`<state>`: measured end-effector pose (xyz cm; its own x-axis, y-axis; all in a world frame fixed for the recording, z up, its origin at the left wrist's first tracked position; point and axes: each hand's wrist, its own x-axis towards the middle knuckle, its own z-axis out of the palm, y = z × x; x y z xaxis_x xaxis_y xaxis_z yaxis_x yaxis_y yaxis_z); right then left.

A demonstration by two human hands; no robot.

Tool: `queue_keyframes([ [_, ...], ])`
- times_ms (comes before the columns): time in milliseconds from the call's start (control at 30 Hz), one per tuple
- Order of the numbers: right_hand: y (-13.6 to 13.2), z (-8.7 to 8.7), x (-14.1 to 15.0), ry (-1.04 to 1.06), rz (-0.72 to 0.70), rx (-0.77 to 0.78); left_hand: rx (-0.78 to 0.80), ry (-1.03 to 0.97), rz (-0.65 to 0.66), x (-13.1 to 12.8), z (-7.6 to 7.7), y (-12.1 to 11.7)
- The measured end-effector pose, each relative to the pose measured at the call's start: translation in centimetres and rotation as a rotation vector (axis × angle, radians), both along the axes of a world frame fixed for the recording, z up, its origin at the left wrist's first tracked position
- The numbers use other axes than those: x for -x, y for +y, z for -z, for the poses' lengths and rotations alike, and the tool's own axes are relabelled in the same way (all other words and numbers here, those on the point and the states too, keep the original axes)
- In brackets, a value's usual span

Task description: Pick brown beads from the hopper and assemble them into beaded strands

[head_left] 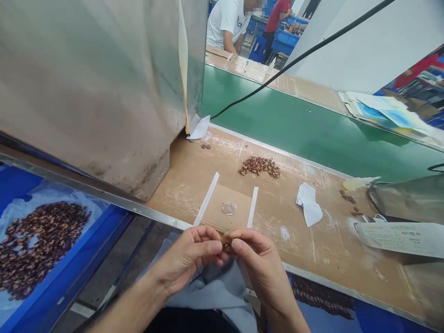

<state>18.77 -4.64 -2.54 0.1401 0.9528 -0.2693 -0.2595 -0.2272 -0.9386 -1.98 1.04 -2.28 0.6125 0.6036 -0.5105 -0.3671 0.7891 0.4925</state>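
Observation:
My left hand (198, 249) and my right hand (257, 259) meet at the table's near edge, thumbs and forefingers pinched together. Between the fingertips is a small brown-and-gold piece (227, 245), mostly covered, so its exact kind is unclear. Just beyond the hands lies a cardboard square (217, 206) with a white strip at each side. A thin, clear or silvery ring (229, 209) rests on it. Farther back on the table sits a heap of small brown-and-gold pieces (259, 166).
A large metal housing (104, 83) blocks the left. Blue bins of brown pieces (45, 245) stand below the table. Crumpled white paper (309, 203) and a glue-like bottle (359, 183) lie to the right. Behind runs a green belt (277, 111); a person (227, 23) sits across it.

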Motion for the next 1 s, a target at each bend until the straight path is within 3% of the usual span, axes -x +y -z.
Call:
queue_keyframes([
  [167, 0.7, 0.5, -3.5, -0.572, 0.225, -0.179, -0.069, -0.037, -0.061, 0.7, 0.5, 0.8],
  [333, 1.2, 3.4, -5.2, -1.009, 0.147, -0.421, -0.237, -0.057, -0.154, 1.1, 1.1, 3.3],
  [467, 1.1, 4.4, -5.4, -1.069, 0.137, -0.488, -0.272, -0.081, -0.202, 0.9, 2.1, 5.0],
  [667, 2.5, 2.0, -4.1, -0.977, 0.217, -0.483, -0.257, -0.139, -0.241, 1.0, 3.6, 5.7],
  [800, 4.1, 0.5, -2.7, -1.012, 0.175, -0.566, -0.29, -0.17, -0.247, 1.1, 3.7, 5.4],
  [1000, 5.0, 0.8, -2.1, -1.152, 0.125, -0.708, -0.305, -0.227, -0.266, 0.6, 3.7, 5.1],
])
